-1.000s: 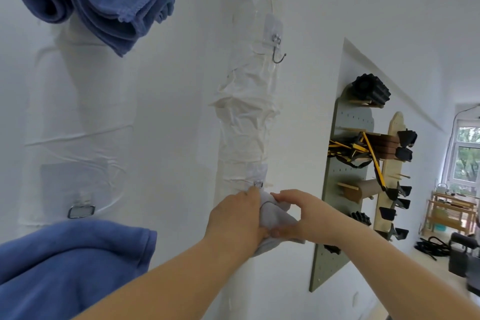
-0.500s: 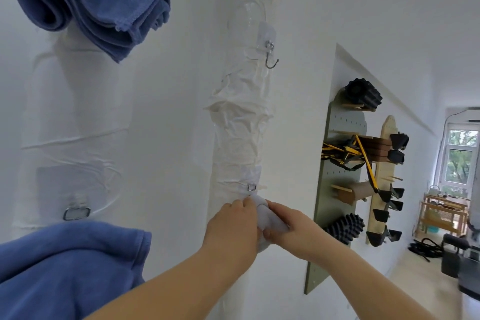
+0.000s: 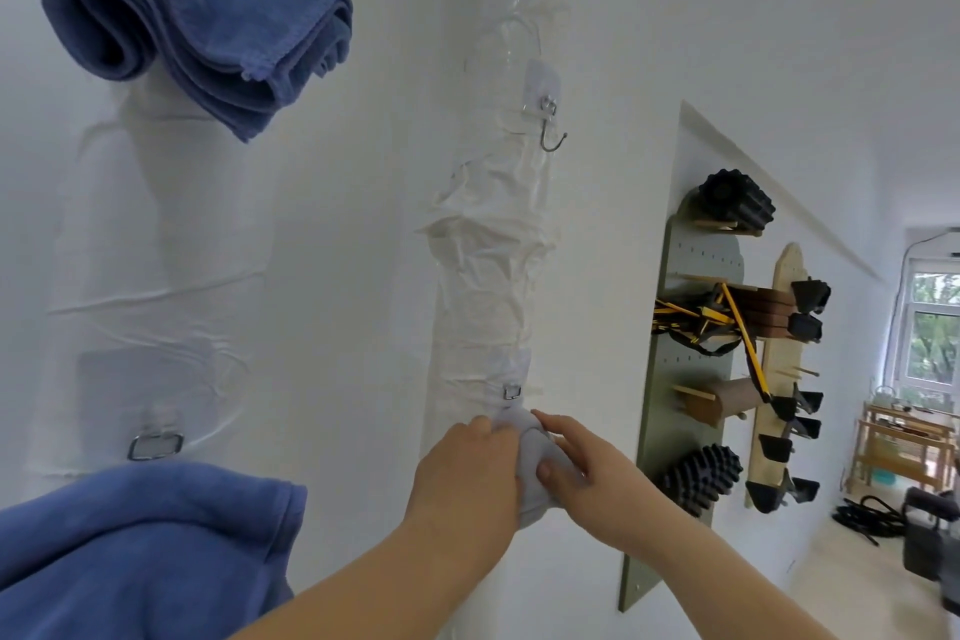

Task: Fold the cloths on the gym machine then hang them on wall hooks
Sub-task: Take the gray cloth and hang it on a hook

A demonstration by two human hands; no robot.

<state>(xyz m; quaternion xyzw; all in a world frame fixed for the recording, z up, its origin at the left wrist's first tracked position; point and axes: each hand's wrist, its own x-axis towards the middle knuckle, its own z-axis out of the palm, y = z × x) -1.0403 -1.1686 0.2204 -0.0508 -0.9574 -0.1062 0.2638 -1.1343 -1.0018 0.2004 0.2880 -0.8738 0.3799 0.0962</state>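
Bright, even daylight (window point(image 3: 932, 327) glare far right); edges bend.

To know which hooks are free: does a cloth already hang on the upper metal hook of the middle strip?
No, the upper hook is bare; the left hand and right hand hold the grey cloth lower down.

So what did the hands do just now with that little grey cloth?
The right hand slid in toward the left hand, bunching the grey cloth tighter just under the lower hook. Both hands still hold it; the blue towels hang as before.
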